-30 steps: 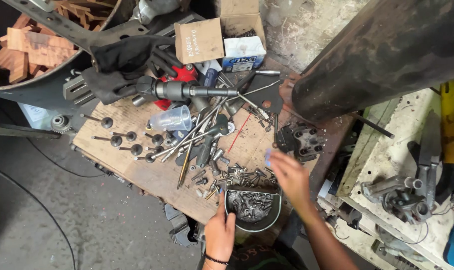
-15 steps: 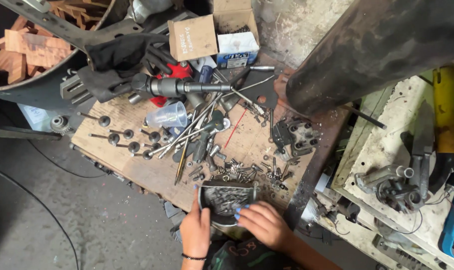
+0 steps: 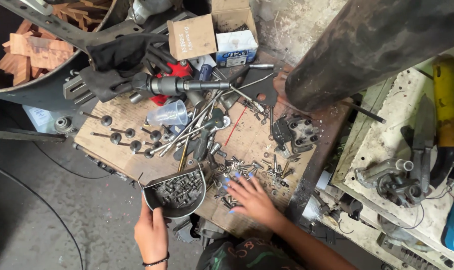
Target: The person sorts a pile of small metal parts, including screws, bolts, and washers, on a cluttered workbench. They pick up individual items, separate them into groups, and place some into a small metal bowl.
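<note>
Left hand (image 3: 152, 234) grips metal tray (image 3: 176, 193), part-filled with bolts, at the cardboard-topped bench (image 3: 117, 150) edge. Right hand (image 3: 251, 196), fingers spread flat, rests on scattered loose bolts (image 3: 259, 169); many remain ungathered.

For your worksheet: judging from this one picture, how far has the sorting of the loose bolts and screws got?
Done: the metal container already holds a heap of small bolts. In hand: the left hand grips the container at the board's edge, while the right hand lies spread over the loose screws and nuts. Left: many small fasteners lie scattered across the wooden board.
</note>
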